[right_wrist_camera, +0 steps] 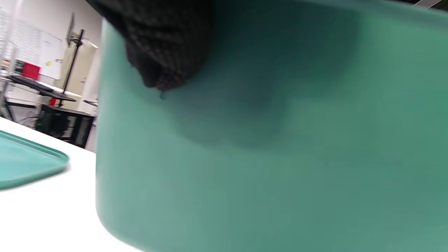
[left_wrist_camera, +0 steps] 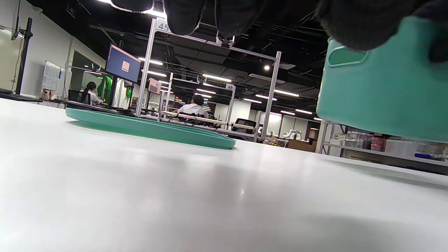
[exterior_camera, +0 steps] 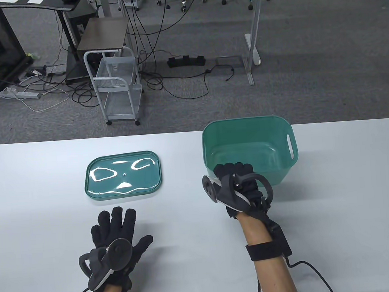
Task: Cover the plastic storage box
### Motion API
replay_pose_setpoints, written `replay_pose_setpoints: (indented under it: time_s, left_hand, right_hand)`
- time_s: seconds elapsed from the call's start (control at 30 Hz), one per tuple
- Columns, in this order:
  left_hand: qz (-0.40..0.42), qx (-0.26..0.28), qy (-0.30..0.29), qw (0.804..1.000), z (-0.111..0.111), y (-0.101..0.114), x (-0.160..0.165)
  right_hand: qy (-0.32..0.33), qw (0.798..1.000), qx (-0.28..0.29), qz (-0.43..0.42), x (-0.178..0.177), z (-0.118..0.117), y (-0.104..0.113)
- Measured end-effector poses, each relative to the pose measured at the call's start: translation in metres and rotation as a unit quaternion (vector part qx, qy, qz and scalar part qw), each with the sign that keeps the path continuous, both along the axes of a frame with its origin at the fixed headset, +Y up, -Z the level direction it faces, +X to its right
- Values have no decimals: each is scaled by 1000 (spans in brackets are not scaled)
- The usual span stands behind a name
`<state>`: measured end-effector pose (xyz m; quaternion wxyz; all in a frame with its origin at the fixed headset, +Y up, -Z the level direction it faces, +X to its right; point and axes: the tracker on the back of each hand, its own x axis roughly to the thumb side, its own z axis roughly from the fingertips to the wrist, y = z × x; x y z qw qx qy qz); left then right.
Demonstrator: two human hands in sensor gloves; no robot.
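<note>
The teal plastic storage box (exterior_camera: 284, 171) stands uncovered at the table's right middle. It also shows in the left wrist view (left_wrist_camera: 385, 91), where its underside sits above the table surface. My right hand (exterior_camera: 233, 170) grips the box's near rim, fingers over the edge; a gloved finger (right_wrist_camera: 164, 45) lies against the box wall (right_wrist_camera: 280, 157). The teal lid (exterior_camera: 123, 175) lies flat at the left middle and shows in both wrist views (left_wrist_camera: 150, 127) (right_wrist_camera: 28, 161). My left hand (exterior_camera: 116, 223) lies spread and empty on the table, just in front of the lid.
The white table (exterior_camera: 35, 203) has its far edge just behind the box. Beyond it on the floor stand a white wire cart (exterior_camera: 117, 88), cables and desk legs.
</note>
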<state>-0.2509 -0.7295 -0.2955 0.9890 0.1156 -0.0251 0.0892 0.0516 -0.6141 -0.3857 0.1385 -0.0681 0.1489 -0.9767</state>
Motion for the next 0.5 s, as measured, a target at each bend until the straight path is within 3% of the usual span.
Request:
replay_pose_setpoints:
  time_s: [0.17, 0.33, 0.5]
  left_hand:
    - [0, 4, -6, 1000, 1, 1, 2]
    - [2, 1, -8, 1000, 1, 0, 3]
    - [2, 3, -9, 1000, 1, 0, 3]
  right_hand:
    - [41, 998, -29, -39, -29, 41, 4]
    - [83, 996, -42, -15, -61, 75, -19]
    - [115, 990, -84, -10, -84, 87, -49]
